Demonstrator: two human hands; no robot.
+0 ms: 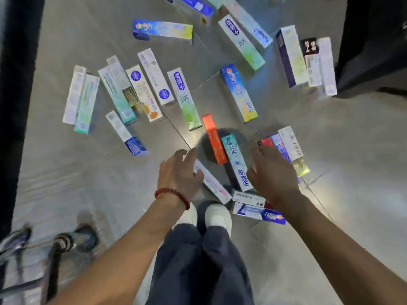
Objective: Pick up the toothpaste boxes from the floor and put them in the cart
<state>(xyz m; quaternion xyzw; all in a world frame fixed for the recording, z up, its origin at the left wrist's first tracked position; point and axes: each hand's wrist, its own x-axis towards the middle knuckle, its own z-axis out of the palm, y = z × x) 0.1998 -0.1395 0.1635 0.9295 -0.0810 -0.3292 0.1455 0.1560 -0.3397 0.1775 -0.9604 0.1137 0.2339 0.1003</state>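
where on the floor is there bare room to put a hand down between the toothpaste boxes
Bare floor lies left of the left hand, below the white-and-blue box. More lies right of the yellow-ended box. It is crowded between the hands, around the orange box and teal box.

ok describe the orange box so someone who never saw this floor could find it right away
Start at the person's white shoes at the bottom middle and look just ahead, between the two reaching hands. There the orange box lies lengthwise on the grey floor, alongside a teal and blue box. It is the only plain solid orange one; its neighbours are pale or printed.
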